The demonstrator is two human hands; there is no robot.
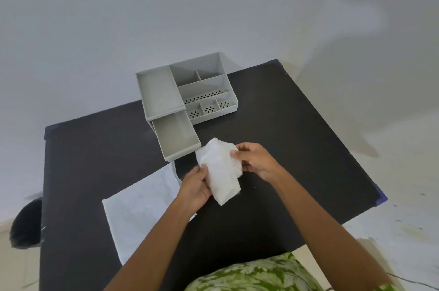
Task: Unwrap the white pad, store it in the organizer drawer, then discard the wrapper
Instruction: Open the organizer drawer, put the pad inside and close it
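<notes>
Evidently light, soft and floppy, the white pad [219,169] is held above the table [297,148], left hand [196,187] and right hand [255,160] each pinching an edge, near the open organizer drawer [177,137]; best gripped folded, at both ends.

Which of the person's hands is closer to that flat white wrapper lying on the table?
Left. The left hand hovers right at the wrapper edge; the right hand is farther right, beyond the pad.
</notes>
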